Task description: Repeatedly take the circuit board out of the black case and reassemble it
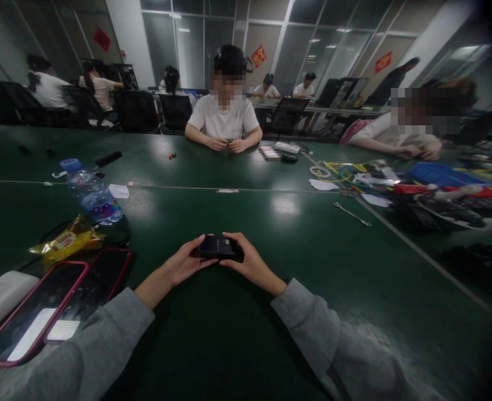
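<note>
A small black box-like device (215, 247) with faint white marks on its dark face is held between my two hands, over the green table (246, 328). My left hand (184, 260) grips its left end, thumb on the upper edge and fingers beneath. Round the right end closes my right hand (249, 259), with a finger along the top and the thumb at the near edge. What exactly the device is, I cannot tell. Left of my left forearm lie two phones in red-edged cases, a nearer phone (33, 317) and a farther phone (112, 267), overlapping.
A tilted-looking water bottle (91, 192), a yellow snack packet (68, 240) and a white block (1, 301) are at left. A wrench (352, 214), cables (342, 172) and a blue tray (442, 174) lie right. A person (225, 120) sits opposite.
</note>
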Motion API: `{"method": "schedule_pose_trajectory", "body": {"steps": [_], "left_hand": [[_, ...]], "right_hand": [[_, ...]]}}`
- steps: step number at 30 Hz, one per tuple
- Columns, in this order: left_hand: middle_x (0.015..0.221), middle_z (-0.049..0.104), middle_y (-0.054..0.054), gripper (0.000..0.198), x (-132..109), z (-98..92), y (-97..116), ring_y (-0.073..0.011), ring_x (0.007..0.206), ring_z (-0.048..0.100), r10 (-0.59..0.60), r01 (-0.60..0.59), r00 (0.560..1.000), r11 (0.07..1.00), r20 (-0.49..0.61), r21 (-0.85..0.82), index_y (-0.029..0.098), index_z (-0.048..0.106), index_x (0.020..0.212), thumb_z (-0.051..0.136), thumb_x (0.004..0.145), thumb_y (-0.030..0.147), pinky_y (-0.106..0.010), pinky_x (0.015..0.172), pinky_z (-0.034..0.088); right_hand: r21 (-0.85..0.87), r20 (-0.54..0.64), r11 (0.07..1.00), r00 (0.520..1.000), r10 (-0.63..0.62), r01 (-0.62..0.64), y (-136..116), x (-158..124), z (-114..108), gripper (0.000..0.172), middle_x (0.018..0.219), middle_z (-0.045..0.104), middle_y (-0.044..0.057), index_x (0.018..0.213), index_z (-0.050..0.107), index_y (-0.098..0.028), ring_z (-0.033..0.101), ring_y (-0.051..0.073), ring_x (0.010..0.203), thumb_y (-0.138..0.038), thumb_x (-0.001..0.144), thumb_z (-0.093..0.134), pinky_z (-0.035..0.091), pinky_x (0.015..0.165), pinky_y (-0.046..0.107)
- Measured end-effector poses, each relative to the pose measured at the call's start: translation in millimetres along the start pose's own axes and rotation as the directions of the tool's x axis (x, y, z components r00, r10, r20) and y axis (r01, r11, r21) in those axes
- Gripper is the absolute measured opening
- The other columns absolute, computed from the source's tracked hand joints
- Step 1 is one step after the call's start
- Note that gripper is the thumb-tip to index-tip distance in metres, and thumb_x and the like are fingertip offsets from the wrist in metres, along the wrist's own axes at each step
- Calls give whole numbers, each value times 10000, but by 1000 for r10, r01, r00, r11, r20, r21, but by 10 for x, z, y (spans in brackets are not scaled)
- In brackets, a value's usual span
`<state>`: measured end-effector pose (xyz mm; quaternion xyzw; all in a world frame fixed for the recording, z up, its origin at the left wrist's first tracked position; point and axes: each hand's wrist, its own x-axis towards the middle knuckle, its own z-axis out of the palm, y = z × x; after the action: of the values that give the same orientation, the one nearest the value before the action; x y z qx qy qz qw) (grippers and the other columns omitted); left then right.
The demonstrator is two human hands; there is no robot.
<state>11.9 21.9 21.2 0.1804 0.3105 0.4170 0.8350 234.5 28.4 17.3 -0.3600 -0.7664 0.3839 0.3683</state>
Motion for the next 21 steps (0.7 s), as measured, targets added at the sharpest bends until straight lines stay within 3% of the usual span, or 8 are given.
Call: {"method": "schedule_pose_trajectory", "body": {"steps": [5,11,16,21], "left_hand": [[1398,461,-216,621,18,-40,17,-334,1296,474,-53,55,997,997,53,-49,102,369,1392,585,891,398,-468,1099,387],[1364,486,-240,638,35,-35,32,-338,1278,495,-67,71,996,994,51,-83,84,381,1378,543,899,474,-463,1086,391],[1319,522,-245,602,44,-21,29,-348,1248,520,-60,61,998,995,13,-85,71,435,1332,541,900,476,-468,1086,378],[1307,547,-208,532,39,-59,13,-310,1251,517,-35,37,998,998,51,-54,79,467,1319,571,902,393,-453,1118,335]], "right_hand": [[-125,-27,991,999,-40,37,42,15,34,539,1207,557,75,1310,457,-279,555,244,1116,-280,824,689,459,969,466],[-131,-68,990,995,-67,57,71,11,47,495,1187,570,80,1277,465,-271,567,253,1097,-284,830,678,468,952,457],[-118,-119,991,990,-78,64,61,5,37,491,1219,558,83,1279,460,-260,548,247,1143,-282,837,673,444,987,441],[-137,-52,986,993,-105,98,69,10,44,520,1200,563,73,1276,472,-260,553,237,1124,-251,810,704,451,979,430]]}}
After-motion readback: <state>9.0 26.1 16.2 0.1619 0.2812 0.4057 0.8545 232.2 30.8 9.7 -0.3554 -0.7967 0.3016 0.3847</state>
